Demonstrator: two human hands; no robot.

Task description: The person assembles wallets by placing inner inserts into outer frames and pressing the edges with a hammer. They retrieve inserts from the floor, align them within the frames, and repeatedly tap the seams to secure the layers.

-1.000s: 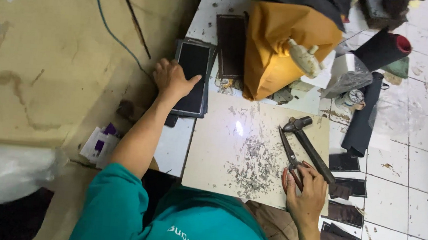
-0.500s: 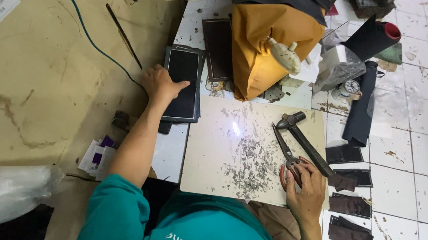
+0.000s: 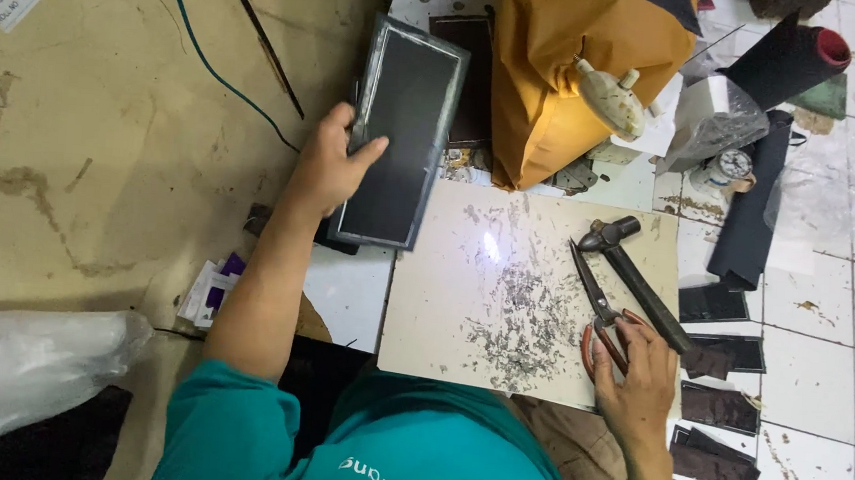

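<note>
Currently left hand (image 3: 327, 168) grips dark rectangular panel (image 3: 400, 133) left of cutting board (image 3: 505, 276); right hand (image 3: 639, 370) closed around scissors (image 3: 595, 307) on board.

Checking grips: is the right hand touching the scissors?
Touching. The head view shows the right hand with fingers on the scissors' red handles.

The left hand (image 3: 333, 163) is lifting the dark rectangular panel (image 3: 403, 133) off the stack where it was lying flat a moment ago; the fingers are now curling around its near long edge, with the far end tilting up and away from the grip. The camera view is shifting slightly too.
</note>
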